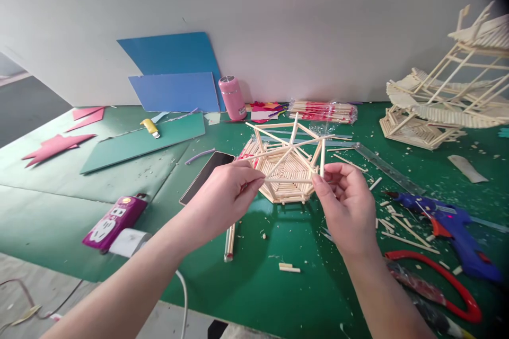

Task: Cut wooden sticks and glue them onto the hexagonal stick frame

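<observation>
Working over a many-sided stick frame [292,169] at the middle of a green tabletop [310,254], looking down through crossed top sticks onto a base of sticks in nested rings. Holding the near top stick [290,181] between both hands. Pinching its left end in the left hand [225,193], pressing thumb and fingertips together with hardly any gap. Gripping the other end, by an upright at the corner, between thumb and forefinger of the right hand [350,201], curling the remaining fingers behind.

Having a dark phone [202,177] just beside the frame, partly behind the left hand. Seeing, to the right, cut stick scraps [409,230], a clear ruler [389,169], a blue glue gun [449,217] and a red-handled tool [417,257] near the right forearm. Finding a purple power strip [109,220] with a white plug left of the left forearm, and farther back a green board [143,140] and cut pink paper [59,145].

Facing a pale wall [298,26] behind the table, with two blue boards [175,92] leaning there, a pink tumbler [233,98] beside them and a plastic-wrapped stick bundle [322,111] farther right. Noticing a taller stick structure [441,114] at the far right, and grey floor with cables at the lower left.
</observation>
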The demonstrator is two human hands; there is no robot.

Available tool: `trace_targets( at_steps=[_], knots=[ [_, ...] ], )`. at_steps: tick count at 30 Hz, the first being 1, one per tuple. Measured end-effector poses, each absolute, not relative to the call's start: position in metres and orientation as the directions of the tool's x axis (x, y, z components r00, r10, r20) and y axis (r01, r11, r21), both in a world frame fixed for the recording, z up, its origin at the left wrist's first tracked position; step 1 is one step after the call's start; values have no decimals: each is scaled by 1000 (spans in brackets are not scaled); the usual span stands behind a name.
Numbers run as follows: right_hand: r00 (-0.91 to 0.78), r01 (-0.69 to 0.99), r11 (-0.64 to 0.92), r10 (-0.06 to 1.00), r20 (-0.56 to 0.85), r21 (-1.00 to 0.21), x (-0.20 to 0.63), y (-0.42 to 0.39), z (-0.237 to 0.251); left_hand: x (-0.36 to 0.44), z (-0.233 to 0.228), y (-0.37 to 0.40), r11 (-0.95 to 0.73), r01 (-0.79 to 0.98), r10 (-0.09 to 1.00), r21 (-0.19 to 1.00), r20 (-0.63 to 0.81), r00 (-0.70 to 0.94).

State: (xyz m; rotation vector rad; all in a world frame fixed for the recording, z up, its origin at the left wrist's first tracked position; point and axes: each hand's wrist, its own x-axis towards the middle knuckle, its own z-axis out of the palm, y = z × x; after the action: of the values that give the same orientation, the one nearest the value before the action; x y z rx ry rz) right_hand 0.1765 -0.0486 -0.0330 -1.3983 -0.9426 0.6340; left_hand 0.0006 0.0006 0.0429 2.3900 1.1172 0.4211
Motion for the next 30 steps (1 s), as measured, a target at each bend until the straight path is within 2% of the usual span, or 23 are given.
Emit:
trace_targets(
  at_steps=[6, 26, 30],
  knots=[
    [511, 154, 117, 840, 181, -981, 177, -48, -33, 3, 41, 0, -571, 658, 785, 490, 92, 613],
    [500, 128, 113, 851, 163, -985, 178, -49, -37, 3, 41, 3, -542, 668, 793, 509, 48, 607],
    [516, 140, 104, 841, 163, -985, 190, -60, -30, -7, 44, 4, -560, 669, 793, 489, 84, 603]
  ],
)
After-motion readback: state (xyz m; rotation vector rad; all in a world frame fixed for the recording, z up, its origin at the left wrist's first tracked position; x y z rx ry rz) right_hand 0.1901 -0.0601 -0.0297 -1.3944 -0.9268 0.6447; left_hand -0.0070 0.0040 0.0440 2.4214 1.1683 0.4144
